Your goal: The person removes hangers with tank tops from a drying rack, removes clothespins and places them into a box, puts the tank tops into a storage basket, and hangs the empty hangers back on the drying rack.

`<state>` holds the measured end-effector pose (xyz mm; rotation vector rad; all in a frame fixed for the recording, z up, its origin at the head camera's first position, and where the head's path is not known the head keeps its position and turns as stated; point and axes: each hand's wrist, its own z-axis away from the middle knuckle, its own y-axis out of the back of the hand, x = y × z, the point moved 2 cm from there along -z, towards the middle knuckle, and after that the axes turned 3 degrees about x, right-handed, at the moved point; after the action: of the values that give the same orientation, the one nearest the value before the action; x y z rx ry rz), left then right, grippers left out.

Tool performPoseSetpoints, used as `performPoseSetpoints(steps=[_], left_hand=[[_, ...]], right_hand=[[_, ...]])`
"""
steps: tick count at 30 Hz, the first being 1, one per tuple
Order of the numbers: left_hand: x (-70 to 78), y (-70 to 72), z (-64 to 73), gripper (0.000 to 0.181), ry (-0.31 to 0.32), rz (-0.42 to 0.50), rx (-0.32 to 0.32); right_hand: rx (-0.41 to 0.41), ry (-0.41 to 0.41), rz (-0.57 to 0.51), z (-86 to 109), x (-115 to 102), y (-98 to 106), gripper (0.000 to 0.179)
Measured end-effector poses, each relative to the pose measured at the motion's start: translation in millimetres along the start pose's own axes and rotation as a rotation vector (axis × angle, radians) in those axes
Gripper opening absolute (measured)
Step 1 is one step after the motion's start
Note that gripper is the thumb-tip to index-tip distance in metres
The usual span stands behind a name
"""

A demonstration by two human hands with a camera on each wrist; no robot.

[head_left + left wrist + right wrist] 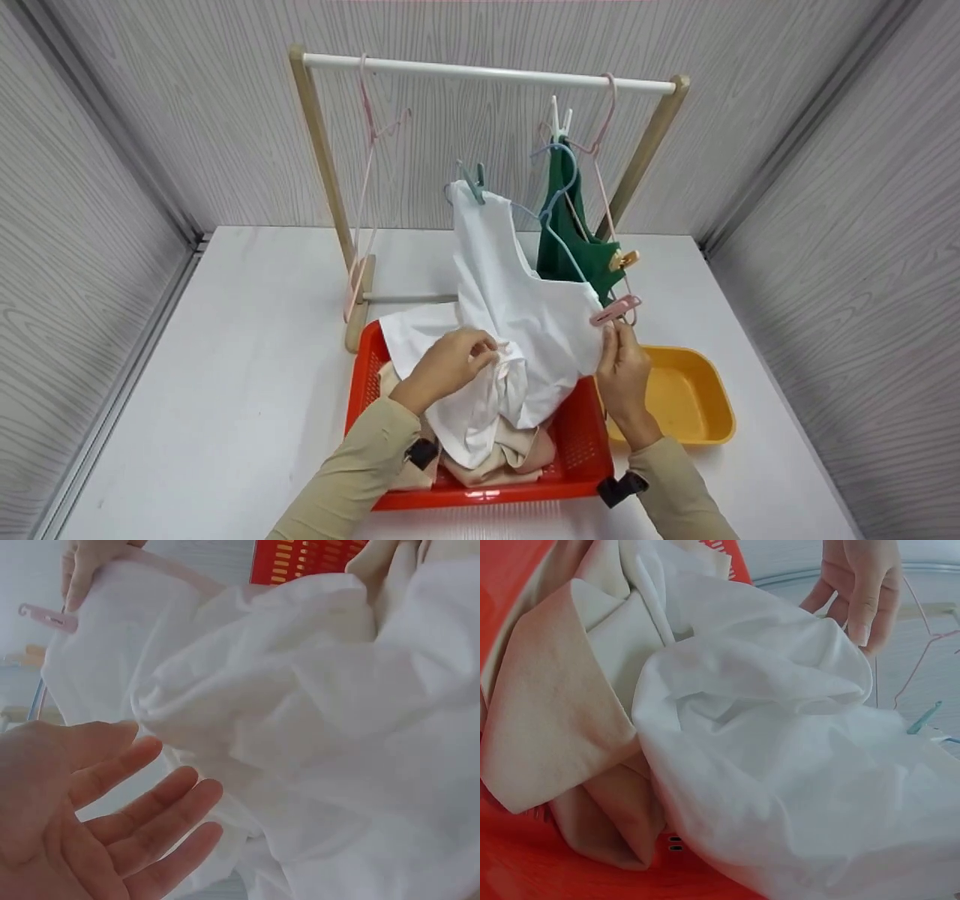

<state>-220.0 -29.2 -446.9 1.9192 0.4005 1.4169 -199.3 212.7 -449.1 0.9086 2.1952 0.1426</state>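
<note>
A white sleeveless top (487, 262) hangs on a blue hanger (559, 225), its lower part bunched over the red basket (592, 450). A green clothespin (474, 184) clips one shoulder, a pink clothespin (616, 309) the other. Just below the pink clothespin my right hand (626, 367) pinches the top's edge between thumb and fingers. My left hand (450, 367) is beside the bunched white cloth in the head view. In the left wrist view its fingers (161, 817) are loosely spread and hold nothing. The right wrist view shows the cloth's folds, but not the right hand's grip.
Beige cloths (510, 457) lie in the basket. Behind stands a rack with a white rod (487, 71), bearing a bare pink hanger (367, 150) and a green garment (559, 217) clipped to another pink hanger. A yellow bin (694, 397) sits right of the basket.
</note>
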Motion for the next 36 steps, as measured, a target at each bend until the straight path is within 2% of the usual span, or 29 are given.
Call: performPoseSetpoints(steps=[3,7,10,14,18,24,28,31,36], left_hand=[[-16.9,8.7,-1.7,0.014,0.053,-0.094,0.093],[-45.1,17.7,-4.3,0.014,0.102,-0.313,0.228],[-63.7,21.0,-6.0,0.016,0.127,-0.479,0.303],[-79.0,22.4,-7.2,0.018,0.135,-0.629,0.326],[-86.1,22.6,-7.8,0.015,0.099,-0.72,0.342],[-90.3,23.7,-8.7,0.013,0.067,-0.792,0.409],[-84.8,24.1,-8.3,0.01,0.076,-0.801,0.404],[-74.4,23.5,-6.4,0.01,0.103,-0.772,0.349],[-50.6,23.4,-0.5,0.014,0.136,-0.701,0.224]], right_hand=[[-0.001,-0.007,-0.006,-0.5,-0.8,1.1,0.015],[0.009,0.007,-0.007,-0.2,-1.2,1.5,0.016],[0.014,0.024,-0.001,-0.1,-1.0,1.5,0.017],[0.014,0.023,-0.002,-0.4,-1.2,1.8,0.017],[0.008,0.013,-0.014,-0.4,-2.0,2.0,0.016],[-0.002,0.006,-0.029,0.1,-3.4,3.0,0.016],[-0.003,0.004,-0.028,0.4,-3.7,3.9,0.015],[-0.001,-0.001,-0.021,0.1,-3.4,4.7,0.016],[0.002,-0.007,-0.021,-0.1,-2.3,5.4,0.017]])
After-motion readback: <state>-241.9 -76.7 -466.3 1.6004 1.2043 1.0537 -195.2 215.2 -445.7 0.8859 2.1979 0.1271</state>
